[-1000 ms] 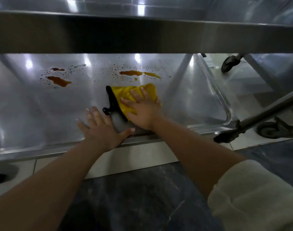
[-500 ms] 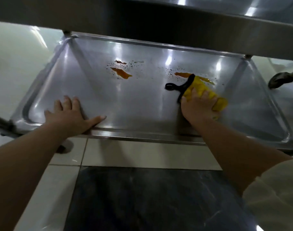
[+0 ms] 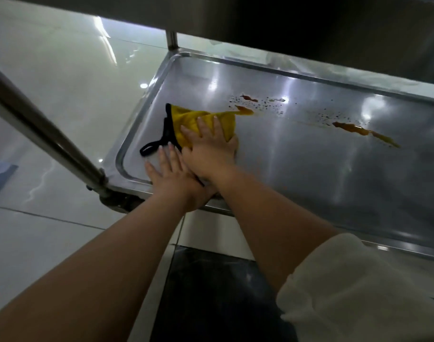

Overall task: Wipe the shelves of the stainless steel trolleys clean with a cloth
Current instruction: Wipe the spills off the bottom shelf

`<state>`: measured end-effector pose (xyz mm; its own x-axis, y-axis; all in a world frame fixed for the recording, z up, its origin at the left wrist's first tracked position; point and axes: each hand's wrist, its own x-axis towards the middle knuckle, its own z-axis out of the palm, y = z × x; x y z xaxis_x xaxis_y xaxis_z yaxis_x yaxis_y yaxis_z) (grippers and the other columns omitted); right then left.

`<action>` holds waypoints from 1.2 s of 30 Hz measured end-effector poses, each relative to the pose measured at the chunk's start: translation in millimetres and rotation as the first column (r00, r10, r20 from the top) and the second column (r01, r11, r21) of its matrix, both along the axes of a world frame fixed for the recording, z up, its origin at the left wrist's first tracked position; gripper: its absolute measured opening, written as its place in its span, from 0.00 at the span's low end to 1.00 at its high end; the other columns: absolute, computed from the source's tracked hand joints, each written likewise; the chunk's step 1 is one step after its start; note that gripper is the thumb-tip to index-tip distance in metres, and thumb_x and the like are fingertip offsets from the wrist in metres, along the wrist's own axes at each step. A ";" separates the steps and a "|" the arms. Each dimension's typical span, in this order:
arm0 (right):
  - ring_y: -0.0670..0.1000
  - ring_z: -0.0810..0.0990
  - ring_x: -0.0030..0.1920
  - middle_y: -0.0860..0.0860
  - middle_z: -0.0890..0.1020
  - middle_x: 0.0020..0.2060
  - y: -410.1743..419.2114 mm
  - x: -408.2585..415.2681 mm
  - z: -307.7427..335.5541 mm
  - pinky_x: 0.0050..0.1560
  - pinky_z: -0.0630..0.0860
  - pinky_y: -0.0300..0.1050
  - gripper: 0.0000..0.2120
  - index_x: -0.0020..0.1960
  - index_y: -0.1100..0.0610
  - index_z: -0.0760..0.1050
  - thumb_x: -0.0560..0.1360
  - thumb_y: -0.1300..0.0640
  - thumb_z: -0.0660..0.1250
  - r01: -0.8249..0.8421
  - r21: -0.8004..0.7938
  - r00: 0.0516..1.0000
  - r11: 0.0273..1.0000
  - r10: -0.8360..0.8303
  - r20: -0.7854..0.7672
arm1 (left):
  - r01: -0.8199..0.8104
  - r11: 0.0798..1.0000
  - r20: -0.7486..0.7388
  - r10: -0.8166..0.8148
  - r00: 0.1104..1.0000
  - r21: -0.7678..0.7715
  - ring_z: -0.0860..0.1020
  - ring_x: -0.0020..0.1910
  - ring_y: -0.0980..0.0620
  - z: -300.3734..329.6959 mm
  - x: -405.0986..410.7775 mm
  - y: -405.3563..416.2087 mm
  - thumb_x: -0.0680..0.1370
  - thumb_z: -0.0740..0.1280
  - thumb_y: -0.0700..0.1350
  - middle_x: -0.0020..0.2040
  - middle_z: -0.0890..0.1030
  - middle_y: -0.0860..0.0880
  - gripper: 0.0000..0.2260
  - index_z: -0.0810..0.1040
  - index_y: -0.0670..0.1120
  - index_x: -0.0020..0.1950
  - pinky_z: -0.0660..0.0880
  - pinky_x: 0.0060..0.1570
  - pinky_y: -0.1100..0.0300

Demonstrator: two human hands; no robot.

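Left hand (image 3: 172, 180) lay flat on the shelf (image 3: 297, 164) near the front rim, fingers straight and holding nothing. Beside it, touching it, the right hand (image 3: 207, 150) pressed flat on the yellow cloth (image 3: 198, 120), fingers spread, not curled around it. The cloth sat under and just past those fingers, near the left end of the shelf, with its black loop (image 3: 150, 146) poking out to the left. Its far corner touched the nearer orange spill (image 3: 244, 110). Another orange spill (image 3: 359, 130) lay well apart to the right, with small dark specks (image 3: 327, 118) between.

To wipe well, I think the hand should keep pushing down hard and slide the cloth right, over both spills.
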<state>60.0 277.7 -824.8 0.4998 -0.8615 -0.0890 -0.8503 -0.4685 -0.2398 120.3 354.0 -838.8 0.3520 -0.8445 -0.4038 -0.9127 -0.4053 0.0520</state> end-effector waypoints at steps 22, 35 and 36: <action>0.65 0.67 0.63 0.61 0.71 0.66 50.6 -202.7 42.3 0.60 0.67 0.56 0.23 0.69 0.57 0.71 0.74 0.64 0.63 0.159 -0.070 0.986 0.985 -0.162 -0.032 | 0.175 0.984 -0.176 -0.175 0.969 -0.014 0.42 0.78 0.47 51.0 -14.7 76.9 0.76 0.42 0.69 0.79 0.43 0.45 0.39 0.43 0.45 0.79 0.44 0.75 0.42; 0.66 0.69 0.66 0.61 0.70 0.68 190.5 -111.2 310.4 0.56 0.75 0.61 0.21 0.68 0.57 0.73 0.75 0.64 0.65 -0.271 0.071 0.957 0.960 0.261 0.128 | -0.021 0.999 -0.413 0.005 0.911 -0.034 0.47 0.78 0.49 299.3 17.5 222.2 0.79 0.54 0.63 0.80 0.47 0.47 0.36 0.43 0.48 0.79 0.51 0.76 0.47; 0.66 0.70 0.65 0.62 0.71 0.67 199.2 -99.8 339.9 0.54 0.77 0.61 0.21 0.67 0.58 0.74 0.74 0.65 0.66 -0.318 0.074 0.942 0.945 0.306 0.141 | -0.027 0.998 -0.429 -0.001 0.903 -0.059 0.48 0.78 0.49 328.5 26.6 227.4 0.79 0.58 0.62 0.80 0.47 0.48 0.37 0.43 0.48 0.79 0.52 0.75 0.47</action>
